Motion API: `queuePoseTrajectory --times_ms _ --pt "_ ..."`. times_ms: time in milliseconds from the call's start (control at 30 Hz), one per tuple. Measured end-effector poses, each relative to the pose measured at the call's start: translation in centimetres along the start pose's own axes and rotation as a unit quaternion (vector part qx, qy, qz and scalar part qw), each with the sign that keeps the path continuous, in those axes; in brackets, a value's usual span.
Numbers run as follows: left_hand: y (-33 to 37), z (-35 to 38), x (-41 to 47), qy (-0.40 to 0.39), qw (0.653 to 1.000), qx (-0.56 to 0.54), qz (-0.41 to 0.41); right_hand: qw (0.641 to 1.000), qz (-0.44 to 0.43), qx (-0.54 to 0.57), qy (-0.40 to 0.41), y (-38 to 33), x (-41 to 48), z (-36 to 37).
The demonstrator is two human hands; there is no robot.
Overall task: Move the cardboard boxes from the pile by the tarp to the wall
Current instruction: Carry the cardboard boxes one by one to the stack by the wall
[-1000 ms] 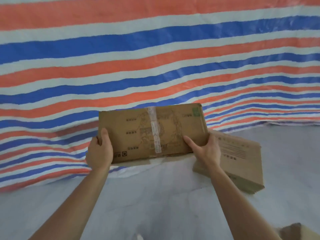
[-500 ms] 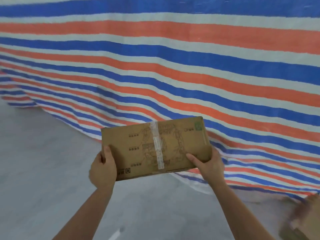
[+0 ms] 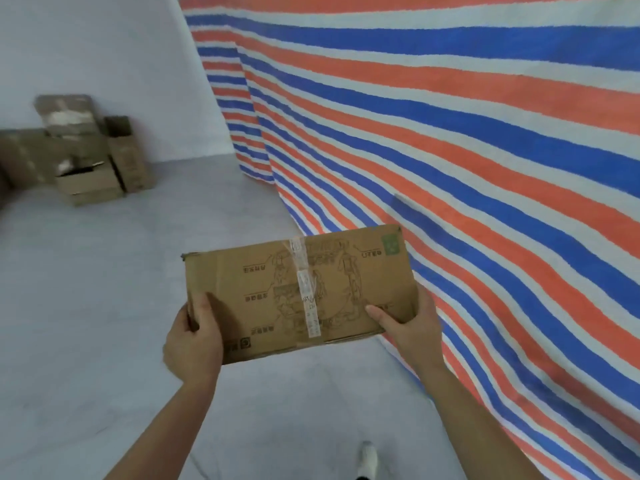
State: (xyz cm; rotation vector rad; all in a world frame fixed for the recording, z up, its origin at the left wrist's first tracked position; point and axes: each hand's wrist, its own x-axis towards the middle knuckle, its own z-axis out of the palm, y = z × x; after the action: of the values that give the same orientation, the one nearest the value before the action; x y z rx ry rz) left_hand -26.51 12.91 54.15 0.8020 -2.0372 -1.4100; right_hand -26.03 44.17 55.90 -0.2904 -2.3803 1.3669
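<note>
1. Stacked boxes (image 3: 86, 157) at the floor's far left edge: blurred, cut by the frame's left edge; count unclear.
2. Fingers of left grip (image 3: 192, 341) and right grip (image 3: 412, 327) hidden behind cardboard box (image 3: 263, 292); thumbs alone show.
3. Its print: unreadable.
4. Shoe (image 3: 367, 457): cut by the bottom edge.

One wide-angle view from the person's head, facing forward and down. The box (image 3: 298, 292) is close, at centre frame. The tarp (image 3: 485, 168) runs along the right, the floor (image 3: 104, 306) spreads left, and the wall (image 3: 104, 46) with its boxes (image 3: 86, 161) stands far off at upper left.
</note>
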Motion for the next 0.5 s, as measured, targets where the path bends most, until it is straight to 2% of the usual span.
queuePoseTrajectory --times_ms 167,267,400,500 --pt "-4.1 1.2 10.8 0.113 0.993 -0.011 -0.027 0.992 -0.061 0.049 -0.094 -1.2 8.7 14.6" --pt "-5.5 3.4 18.6 0.174 0.984 -0.001 -0.043 0.981 -0.068 0.095 -0.156 -1.6 15.7 25.1" --pt "-5.1 6.1 29.7 0.237 0.970 0.025 -0.049 0.966 -0.065 0.119 -0.221 -3.6 25.2 38.0" --pt "-3.9 6.3 35.4 0.268 0.961 0.035 -0.054 0.958 -0.072 0.120 -0.252 -6.8 29.6 44.4"
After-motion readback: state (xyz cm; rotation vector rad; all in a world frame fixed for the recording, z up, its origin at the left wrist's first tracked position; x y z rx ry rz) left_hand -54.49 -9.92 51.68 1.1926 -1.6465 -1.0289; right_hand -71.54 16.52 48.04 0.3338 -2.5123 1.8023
